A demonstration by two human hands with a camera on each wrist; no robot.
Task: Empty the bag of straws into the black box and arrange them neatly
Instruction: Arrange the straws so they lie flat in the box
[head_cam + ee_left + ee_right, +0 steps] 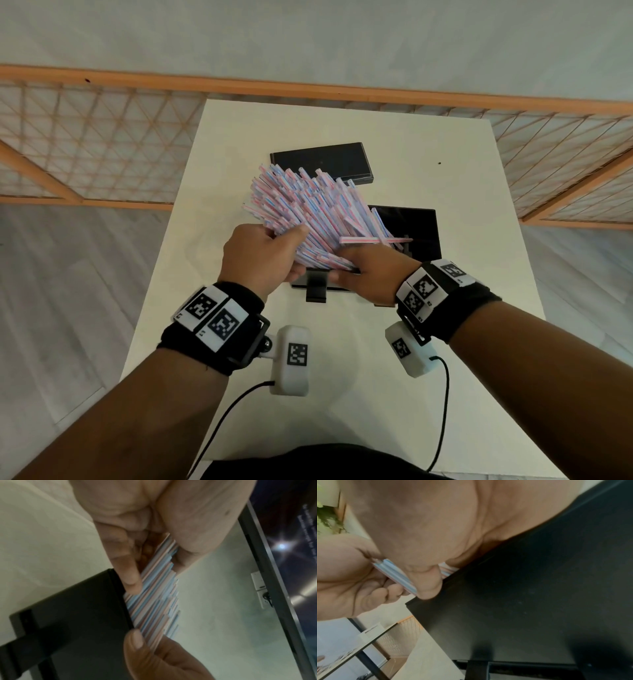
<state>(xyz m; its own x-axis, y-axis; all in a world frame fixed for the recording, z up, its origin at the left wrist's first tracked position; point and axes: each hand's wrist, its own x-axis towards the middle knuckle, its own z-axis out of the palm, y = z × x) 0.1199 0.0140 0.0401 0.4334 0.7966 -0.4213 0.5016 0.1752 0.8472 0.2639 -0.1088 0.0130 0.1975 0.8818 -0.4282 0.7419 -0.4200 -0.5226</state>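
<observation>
Both grips, left hand (262,255) and right hand (368,274), clutching fanned straws (308,212) over box (423,236); loose, likely spilling onto bench (479,308).

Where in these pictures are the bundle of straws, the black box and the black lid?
straws (308,212): head view, middle of the fanned bundle.
black box (421,233): head view, dark inside at its right.
black lid (322,161): head view, centre of its flat top.

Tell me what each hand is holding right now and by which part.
Both hold the bundle of straws by its near end: the left hand grips it from the left, the right hand from the right, above the black box.
</observation>
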